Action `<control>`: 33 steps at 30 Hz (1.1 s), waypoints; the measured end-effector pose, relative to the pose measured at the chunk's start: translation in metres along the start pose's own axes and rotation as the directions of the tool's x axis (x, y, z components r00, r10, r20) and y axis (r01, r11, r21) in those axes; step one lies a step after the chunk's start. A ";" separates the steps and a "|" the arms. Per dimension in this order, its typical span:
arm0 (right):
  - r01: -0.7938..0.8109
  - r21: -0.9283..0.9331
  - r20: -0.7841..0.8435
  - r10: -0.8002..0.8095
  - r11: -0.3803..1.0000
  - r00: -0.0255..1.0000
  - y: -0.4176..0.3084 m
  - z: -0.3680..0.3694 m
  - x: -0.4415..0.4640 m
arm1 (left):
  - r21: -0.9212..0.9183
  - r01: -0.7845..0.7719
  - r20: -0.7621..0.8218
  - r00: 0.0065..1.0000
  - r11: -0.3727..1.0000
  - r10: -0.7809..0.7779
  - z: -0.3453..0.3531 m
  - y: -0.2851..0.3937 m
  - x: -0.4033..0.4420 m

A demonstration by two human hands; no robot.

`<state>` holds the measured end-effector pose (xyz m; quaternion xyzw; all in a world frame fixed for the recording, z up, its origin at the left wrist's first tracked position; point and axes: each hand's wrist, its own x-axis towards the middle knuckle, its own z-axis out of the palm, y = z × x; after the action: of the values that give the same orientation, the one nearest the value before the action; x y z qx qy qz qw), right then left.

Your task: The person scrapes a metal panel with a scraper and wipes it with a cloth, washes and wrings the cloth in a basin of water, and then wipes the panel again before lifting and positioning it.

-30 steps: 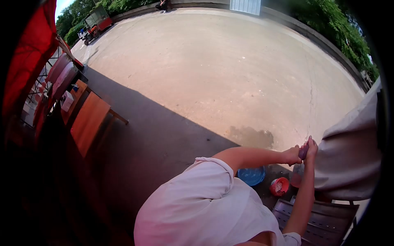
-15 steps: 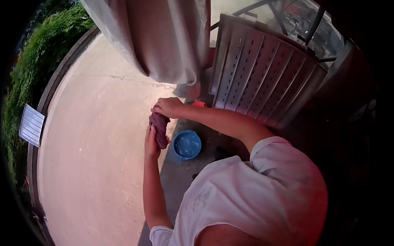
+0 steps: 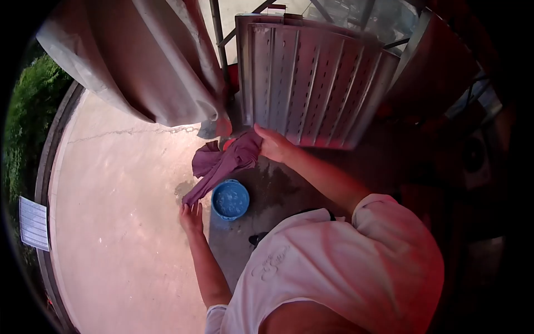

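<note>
A damp-looking purple cloth (image 3: 225, 164) stretches between my two hands, partly opened out with a loose fold hanging at its far left side. My left hand (image 3: 192, 216) pinches its lower, narrow end, some fingers pointing outward. At the upper right end, my right hand (image 3: 271, 145) grips the bunched fabric. Just below the cloth on the ground stands a round blue basin (image 3: 230, 200), with what looks like water or suds in it. Whether the cloth is a garment I cannot tell.
A grey tarp (image 3: 150, 72) hangs ahead on the left. Beside it leans a ribbed metal panel (image 3: 317, 83) with slots. Wet patches mark the concrete floor (image 3: 122, 222). A red object (image 3: 228, 145) shows behind the cloth. Green plants (image 3: 39, 106) line the left curb.
The cloth was a tight twisted bundle between both hands; now it is loosened and spread. My right hand has moved right and my left hand slightly down and left. The view has shifted.
</note>
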<state>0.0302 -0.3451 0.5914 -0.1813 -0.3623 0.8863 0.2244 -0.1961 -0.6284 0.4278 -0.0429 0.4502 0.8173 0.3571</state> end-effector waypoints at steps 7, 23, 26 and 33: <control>0.226 -0.820 0.354 0.156 0.526 0.922 -0.004 0.027 -0.042 | 0.648 0.092 0.183 0.945 0.756 -0.271 0.067 -0.039 -0.065; -0.150 -0.641 0.104 0.279 0.753 0.955 -0.072 -0.155 -0.219 | 0.473 -0.574 0.759 0.651 -0.668 -0.022 0.335 -0.155 -0.227; -0.103 -0.840 0.034 0.240 0.533 0.970 -0.061 -0.213 -0.220 | 0.386 -0.871 0.909 0.415 -0.305 -0.034 0.322 -0.177 -0.227; -0.131 -0.287 0.127 0.173 0.949 0.977 -0.037 -0.219 -0.230 | 0.612 -0.781 0.779 0.567 0.124 -0.268 0.278 -0.195 -0.193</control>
<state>0.3373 -0.3205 0.5075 -0.1709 -0.4836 0.8527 0.0995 0.1388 -0.4539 0.5301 0.6316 0.6543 0.3175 0.2687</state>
